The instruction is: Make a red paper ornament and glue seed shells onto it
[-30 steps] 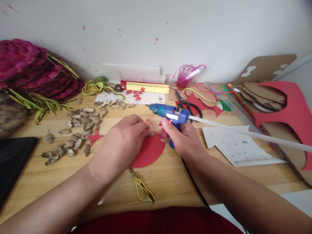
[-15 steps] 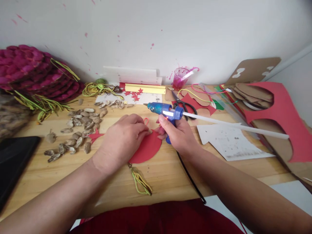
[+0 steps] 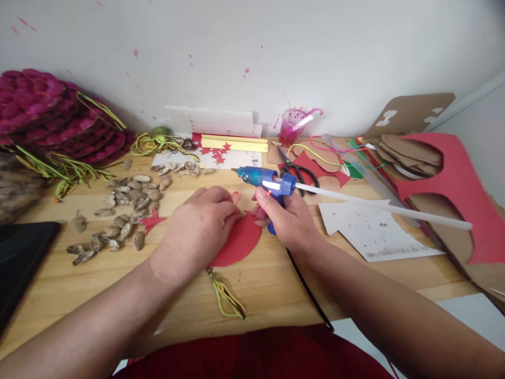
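Note:
A red paper disc (image 3: 239, 241) lies on the wooden table, with a small orange-red loop (image 3: 235, 197) at its top and a yellow-green tassel (image 3: 226, 297) below it. My left hand (image 3: 201, 223) covers the disc's left part, its fingertips pinched at the upper edge on a small pale piece, perhaps a shell. My right hand (image 3: 290, 218) is wrapped round a blue glue gun (image 3: 258, 178), its nozzle pointing left above the disc. A long white glue stick (image 3: 379, 205) sticks out of its back. Some right fingertips touch the disc's right edge.
Peanut shells (image 3: 136, 200) and a red star (image 3: 153, 222) lie to the left, beside stacked magenta pieces (image 3: 51, 116). Behind are yarn, small red stars and black scissors (image 3: 302, 171). A cup (image 3: 292, 126) stands by the wall. White paper (image 3: 379, 231) and cut cardboard are at right.
Both hands keep nearly the same pose and grip. The view has shifted slightly, so the shells and star at left appear a little farther left.

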Action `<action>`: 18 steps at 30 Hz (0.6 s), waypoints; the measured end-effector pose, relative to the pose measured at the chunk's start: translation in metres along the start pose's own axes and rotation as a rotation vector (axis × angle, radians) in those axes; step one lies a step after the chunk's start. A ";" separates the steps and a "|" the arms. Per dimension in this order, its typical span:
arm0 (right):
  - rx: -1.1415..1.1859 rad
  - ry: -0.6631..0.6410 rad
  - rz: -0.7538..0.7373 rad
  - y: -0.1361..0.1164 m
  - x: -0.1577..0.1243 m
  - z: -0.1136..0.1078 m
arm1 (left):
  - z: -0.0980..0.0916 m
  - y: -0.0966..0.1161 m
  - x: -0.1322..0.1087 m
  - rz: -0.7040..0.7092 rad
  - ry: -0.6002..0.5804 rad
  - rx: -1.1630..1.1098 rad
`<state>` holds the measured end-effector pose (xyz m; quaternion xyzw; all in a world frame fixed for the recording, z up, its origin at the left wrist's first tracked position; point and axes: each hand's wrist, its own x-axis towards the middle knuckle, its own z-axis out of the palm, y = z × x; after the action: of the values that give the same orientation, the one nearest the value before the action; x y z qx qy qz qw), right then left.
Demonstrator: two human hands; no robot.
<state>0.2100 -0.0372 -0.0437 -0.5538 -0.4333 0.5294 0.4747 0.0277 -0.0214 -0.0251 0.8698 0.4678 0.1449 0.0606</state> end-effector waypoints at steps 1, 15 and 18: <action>0.001 0.000 0.001 0.000 0.000 0.000 | 0.000 0.000 0.000 -0.002 -0.001 0.001; -0.011 0.005 -0.028 0.002 0.000 0.001 | -0.002 0.005 0.001 -0.055 -0.051 0.015; -0.023 0.007 -0.028 0.000 0.001 0.001 | -0.001 0.007 0.002 -0.059 -0.056 0.024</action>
<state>0.2089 -0.0367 -0.0441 -0.5550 -0.4452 0.5158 0.4773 0.0335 -0.0239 -0.0218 0.8601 0.4929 0.1129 0.0675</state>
